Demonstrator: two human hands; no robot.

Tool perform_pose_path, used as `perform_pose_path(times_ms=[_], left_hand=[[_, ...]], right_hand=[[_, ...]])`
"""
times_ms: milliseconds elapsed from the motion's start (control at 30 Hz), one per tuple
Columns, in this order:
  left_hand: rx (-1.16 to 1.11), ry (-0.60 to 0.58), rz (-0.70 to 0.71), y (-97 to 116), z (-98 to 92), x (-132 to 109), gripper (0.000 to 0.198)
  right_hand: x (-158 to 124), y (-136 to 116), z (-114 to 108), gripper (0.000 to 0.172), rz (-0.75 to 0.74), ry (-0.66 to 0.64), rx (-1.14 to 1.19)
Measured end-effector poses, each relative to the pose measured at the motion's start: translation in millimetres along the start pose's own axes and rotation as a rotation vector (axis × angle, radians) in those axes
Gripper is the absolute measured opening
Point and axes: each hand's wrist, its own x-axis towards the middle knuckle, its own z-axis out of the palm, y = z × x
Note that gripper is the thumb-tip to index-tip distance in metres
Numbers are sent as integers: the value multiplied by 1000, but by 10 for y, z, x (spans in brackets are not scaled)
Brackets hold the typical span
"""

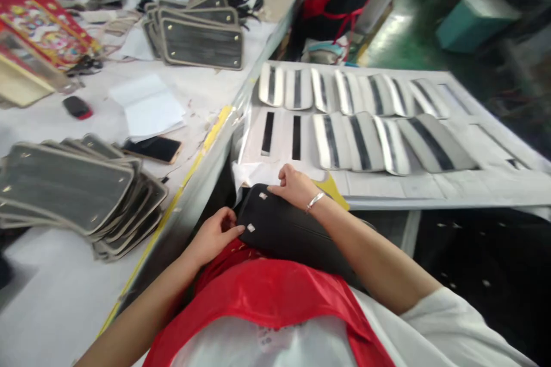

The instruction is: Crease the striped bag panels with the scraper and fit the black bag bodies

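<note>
A black bag base (297,226), with small metal feet at its near-left end, rests across my lap. At its left end my left hand (217,232) has curled fingers, the thumb pressed against the edge of the base. My right hand (295,186), with a silver bracelet at the wrist, pinches the far edge close to one metal foot. The fingertips of both hands are partly hidden. A yellow piece (333,190) shows behind my right wrist.
Stacked dark panels with pale edges (69,183) and a phone (157,149) lie on the left table. Another panel stack (202,40) sits farther back. On the right board are rows of pale striped pieces (361,140). A person in a red-strapped apron (340,0) stands beyond.
</note>
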Motion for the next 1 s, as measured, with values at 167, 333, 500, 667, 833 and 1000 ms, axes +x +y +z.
perform_pose_path(times_ms=[167, 333, 500, 667, 833, 1000], left_hand=[[379, 212, 324, 287, -6, 187, 41], [592, 35, 744, 883, 436, 666, 47], [634, -421, 751, 1127, 789, 1099, 40], [591, -429, 601, 1064, 530, 1180, 35], [539, -366, 481, 990, 329, 1156, 31], [702, -391, 552, 1003, 417, 1123, 44]], right_hand=[[-883, 811, -281, 29, 101, 471, 119], [-1727, 1390, -144, 35, 380, 585, 163], [-1947, 1530, 8, 37, 509, 517, 344], [-1950, 1518, -141, 38, 536, 418, 577], [-1906, 1481, -296, 34, 540, 225, 621], [-1927, 1467, -302, 29, 505, 102, 410]])
